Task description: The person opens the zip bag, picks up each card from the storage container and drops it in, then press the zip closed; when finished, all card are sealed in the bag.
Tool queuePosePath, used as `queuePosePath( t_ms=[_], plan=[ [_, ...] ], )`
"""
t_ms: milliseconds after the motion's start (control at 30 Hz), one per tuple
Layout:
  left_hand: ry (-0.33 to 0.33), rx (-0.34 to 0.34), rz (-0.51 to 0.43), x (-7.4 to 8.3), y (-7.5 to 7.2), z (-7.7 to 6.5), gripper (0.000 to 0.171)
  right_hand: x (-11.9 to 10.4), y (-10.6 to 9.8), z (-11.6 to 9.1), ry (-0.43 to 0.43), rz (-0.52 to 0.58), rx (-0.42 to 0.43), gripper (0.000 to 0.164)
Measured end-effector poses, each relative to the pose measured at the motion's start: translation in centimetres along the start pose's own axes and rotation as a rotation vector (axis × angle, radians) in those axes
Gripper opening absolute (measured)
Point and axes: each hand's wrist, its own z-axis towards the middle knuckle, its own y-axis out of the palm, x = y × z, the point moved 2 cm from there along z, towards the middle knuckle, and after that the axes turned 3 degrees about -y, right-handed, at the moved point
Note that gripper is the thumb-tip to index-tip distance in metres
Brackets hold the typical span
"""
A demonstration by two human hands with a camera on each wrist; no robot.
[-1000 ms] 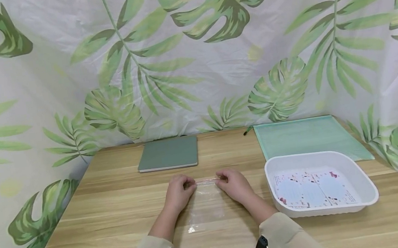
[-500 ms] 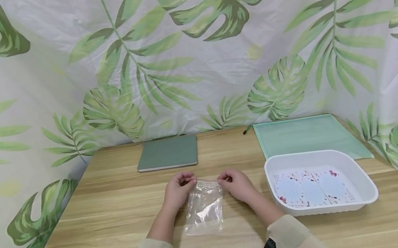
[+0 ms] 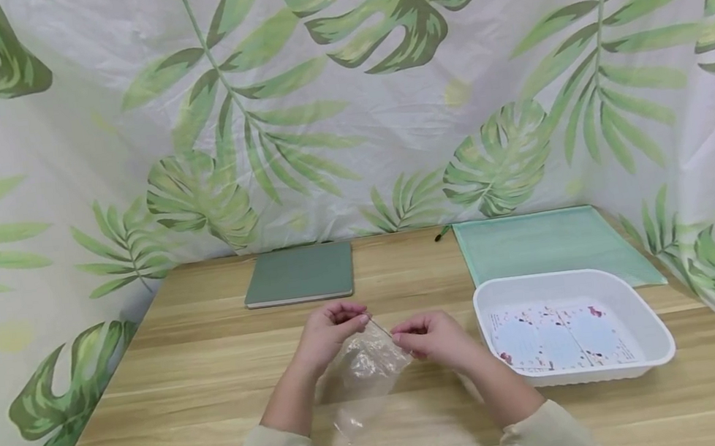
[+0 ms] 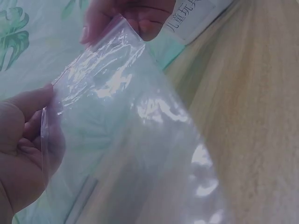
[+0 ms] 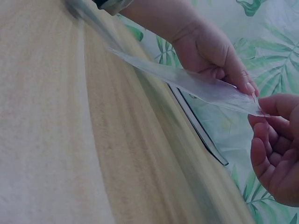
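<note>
A clear plastic zip bag (image 3: pixel 369 369) with a thin reddish strip along its top edge hangs between the two hands above the table. My left hand (image 3: pixel 326 338) pinches one top corner between thumb and fingers. The other top corner is pinched by my right hand (image 3: pixel 438 340), which sits a little lower, so the edge slants down to the right. In the left wrist view the bag (image 4: pixel 126 107) is crinkled and see-through, with nothing visible inside. The right wrist view shows the bag (image 5: pixel 196 88) nearly edge-on.
A white plastic tub (image 3: pixel 659 343) holding printed sheets (image 3: pixel 559 336) stands to the right. Behind it lies a mint-green zip pouch (image 3: pixel 545 242). A grey-green notebook (image 3: pixel 299 274) rests near the wooden table's (image 3: pixel 171 391) back edge. Leaf-patterned cloth (image 3: pixel 344 107) hangs behind.
The bag has risen off the table and tilted, its top edge now slanting. The left hand moved slightly up and right; the right hand moved right and lower. Both keep pinching the corners.
</note>
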Motion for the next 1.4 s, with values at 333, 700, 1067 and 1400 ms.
queuePosePath(
  t_ms=[333,700,1067,1400],
  plan=[
    [0.014,0.012,0.127,1.3,0.9,0.4,0.027,0.1,0.4,-0.4,0.011,-0.027,0.057,0.026],
    [0.071,0.283,0.032,2.7,2.1,-0.1,0.018,0.6,0.6,0.0,0.070,0.026,0.303,0.017],
    [-0.050,0.217,-0.061,2.7,4.4,-0.8,0.018,0.4,1.6,-0.3,-0.032,-0.153,0.342,0.012],
    [-0.130,0.225,-0.167,2.1,4.4,-0.7,0.024,0.5,1.9,-0.4,-0.069,-0.225,0.349,0.009]
  ],
)
